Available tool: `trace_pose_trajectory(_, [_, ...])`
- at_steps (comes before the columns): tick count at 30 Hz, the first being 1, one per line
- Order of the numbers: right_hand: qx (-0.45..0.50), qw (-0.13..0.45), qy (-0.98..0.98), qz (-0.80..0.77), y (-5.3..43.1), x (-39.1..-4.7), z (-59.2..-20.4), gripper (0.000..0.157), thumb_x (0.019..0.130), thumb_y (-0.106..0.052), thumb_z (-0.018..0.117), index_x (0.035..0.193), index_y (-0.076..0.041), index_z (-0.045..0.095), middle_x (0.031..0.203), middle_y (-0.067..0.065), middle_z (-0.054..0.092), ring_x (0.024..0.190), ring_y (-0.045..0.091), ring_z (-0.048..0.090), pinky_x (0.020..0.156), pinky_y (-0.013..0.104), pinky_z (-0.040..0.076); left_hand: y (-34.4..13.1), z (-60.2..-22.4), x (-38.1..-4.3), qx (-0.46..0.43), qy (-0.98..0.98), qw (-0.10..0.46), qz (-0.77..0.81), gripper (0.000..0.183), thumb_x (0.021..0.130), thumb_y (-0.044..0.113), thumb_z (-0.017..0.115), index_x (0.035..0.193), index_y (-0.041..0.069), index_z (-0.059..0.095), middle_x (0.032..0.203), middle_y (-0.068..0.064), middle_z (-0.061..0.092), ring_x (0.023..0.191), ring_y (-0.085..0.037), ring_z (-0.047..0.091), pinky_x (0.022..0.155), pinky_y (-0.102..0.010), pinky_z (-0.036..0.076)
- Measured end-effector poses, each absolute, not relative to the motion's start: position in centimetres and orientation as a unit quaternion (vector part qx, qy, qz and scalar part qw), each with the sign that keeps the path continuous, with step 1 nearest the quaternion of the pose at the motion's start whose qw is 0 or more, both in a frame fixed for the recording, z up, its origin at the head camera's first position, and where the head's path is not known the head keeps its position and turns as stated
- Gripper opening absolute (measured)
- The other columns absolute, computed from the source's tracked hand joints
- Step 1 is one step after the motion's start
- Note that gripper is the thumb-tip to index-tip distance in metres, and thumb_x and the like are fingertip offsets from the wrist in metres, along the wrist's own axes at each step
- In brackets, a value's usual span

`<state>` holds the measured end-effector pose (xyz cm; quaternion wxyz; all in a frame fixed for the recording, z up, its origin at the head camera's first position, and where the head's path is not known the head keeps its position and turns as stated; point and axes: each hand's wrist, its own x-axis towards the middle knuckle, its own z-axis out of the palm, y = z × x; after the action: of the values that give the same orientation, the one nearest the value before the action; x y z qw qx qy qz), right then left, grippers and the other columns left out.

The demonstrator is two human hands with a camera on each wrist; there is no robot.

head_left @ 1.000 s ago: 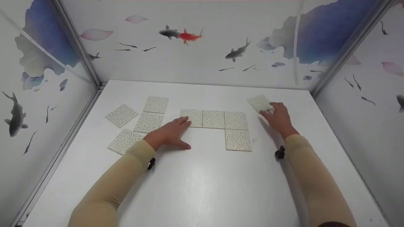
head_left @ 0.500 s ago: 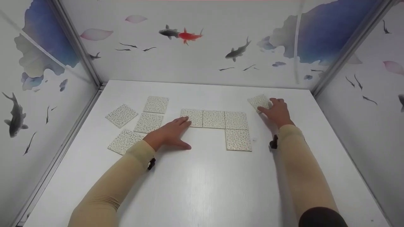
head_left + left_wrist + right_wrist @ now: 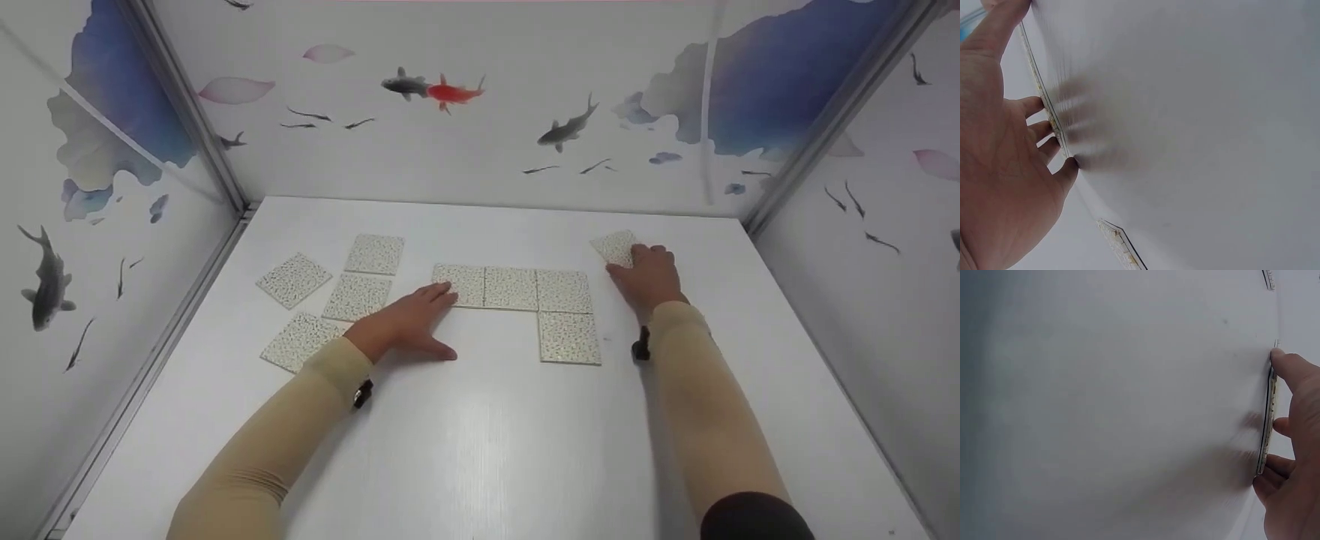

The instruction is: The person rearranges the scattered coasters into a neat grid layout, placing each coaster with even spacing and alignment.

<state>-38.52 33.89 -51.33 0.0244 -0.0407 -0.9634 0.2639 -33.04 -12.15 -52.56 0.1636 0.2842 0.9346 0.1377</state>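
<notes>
Speckled cream square tiles lie flat on the white table (image 3: 480,450). My left hand (image 3: 405,322) is spread, its fingertips resting on the left tile (image 3: 466,279) of a three-tile row. Joined below the row's right end is another tile (image 3: 570,337). Toward the back right, my right hand (image 3: 646,276) holds a turned tile (image 3: 613,244), thumb on its near side and fingers over its right part. In the right wrist view, the thumb and fingers of the right hand (image 3: 1303,478) span the tile's edge (image 3: 1268,416). The left wrist view shows the left hand (image 3: 1005,157) with fingertips along a tile edge.
On the left lie several loose tiles: two stacked in a column (image 3: 375,253), a turned one (image 3: 294,280) and another (image 3: 300,341) partly behind the left forearm. White walls (image 3: 480,172) painted with fish enclose the table's back and sides.
My right hand has shifted left and further over the turned tile, covering more of it, and the right forearm has swung left. The left hand stays on the row. The head view has tilted slightly.
</notes>
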Motion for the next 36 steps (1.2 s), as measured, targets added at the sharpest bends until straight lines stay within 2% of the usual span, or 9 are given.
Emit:
trace_pose_trajectory(6, [-0.037,0.036,-0.963,0.263,34.2,-39.0,-51.5,0.083,0.109,-0.050,0.061,0.167,0.004,0.039,0.162,0.037,0.038,0.154,0.055,0.031,0.129,0.068,0.028,-12.2,-52.5,-33.1,0.285,0.936,0.159,0.133,0.121,0.090,0.071,0.080,0.178,0.015,0.020,0.186,-0.007,0.009,0.171,-0.032,0.008,0.136,-0.052,0.019])
trace_pose_trajectory(17, [-0.046,0.011,-0.966,0.253,34.7,-40.2,-52.1,0.082,0.108,-0.046,0.064,0.166,0.006,0.040,0.155,0.036,0.043,0.146,0.053,0.038,0.126,0.068,0.033,-12.1,-52.6,-33.1,0.279,0.936,0.167,0.137,0.121,0.090,0.072,0.080,0.179,0.017,0.019,0.186,-0.005,0.008,0.171,-0.031,0.007,0.136,-0.052,0.019])
trace_pose_trajectory(24, [-0.056,0.016,-0.958,0.280,34.4,-39.2,-51.5,0.079,0.106,-0.042,0.065,0.165,0.006,0.042,0.155,0.033,0.044,0.146,0.051,0.039,0.123,0.068,0.037,-12.2,-52.5,-33.0,0.272,0.932,0.174,0.162,0.121,0.088,0.068,0.084,0.178,0.016,0.023,0.186,-0.005,0.010,0.171,-0.031,0.009,0.136,-0.054,0.021])
trace_pose_trajectory(31, [-0.045,-0.011,-0.971,0.234,36.6,-42.3,-53.8,0.085,0.103,-0.053,0.070,0.164,0.001,0.047,0.151,0.031,0.047,0.143,0.049,0.040,0.124,0.066,0.037,-12.3,-52.8,-33.1,0.277,0.932,0.173,0.160,0.121,0.089,0.069,0.084,0.178,0.016,0.022,0.186,-0.005,0.009,0.171,-0.031,0.008,0.136,-0.053,0.020])
trace_pose_trajectory(36, [-0.020,-0.001,-0.975,0.222,37.4,-43.6,-54.2,0.083,0.099,-0.052,0.077,0.157,0.002,0.056,0.146,0.033,0.050,0.139,0.051,0.041,0.122,0.065,0.039,-12.2,-52.8,-33.1,0.277,0.932,0.172,0.160,0.121,0.089,0.069,0.083,0.178,0.017,0.021,0.186,-0.004,0.009,0.171,-0.030,0.008,0.136,-0.053,0.020])
